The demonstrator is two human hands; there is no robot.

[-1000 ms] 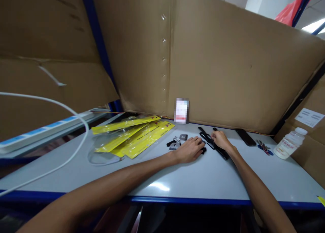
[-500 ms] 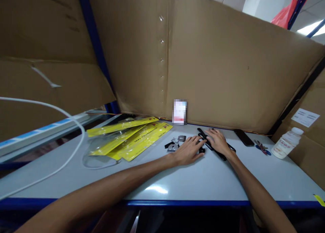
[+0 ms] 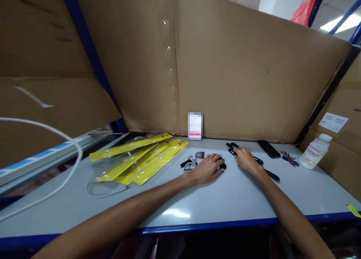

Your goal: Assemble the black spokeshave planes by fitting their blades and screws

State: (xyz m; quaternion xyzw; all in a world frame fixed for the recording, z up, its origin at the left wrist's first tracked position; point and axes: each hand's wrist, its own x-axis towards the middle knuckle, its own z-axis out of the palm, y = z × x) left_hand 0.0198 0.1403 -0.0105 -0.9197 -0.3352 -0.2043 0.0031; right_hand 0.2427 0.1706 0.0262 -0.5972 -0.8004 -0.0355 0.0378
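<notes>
In the head view, the left hand (image 3: 207, 169) rests palm down on the table (image 3: 208, 206), its fingers curled over a small black piece (image 3: 222, 165); whether it grips it cannot be told. The right hand (image 3: 246, 160) lies across the black tools (image 3: 272, 175), fingers bent near one end, its hold hidden. The tools lie spread on the tabletop, not lifted. Loose flat parts (image 3: 200, 155) sit ungathered beside the left hand, near a pile of yellow packets (image 3: 162, 162). Whether any of it is finished does not show.
</notes>
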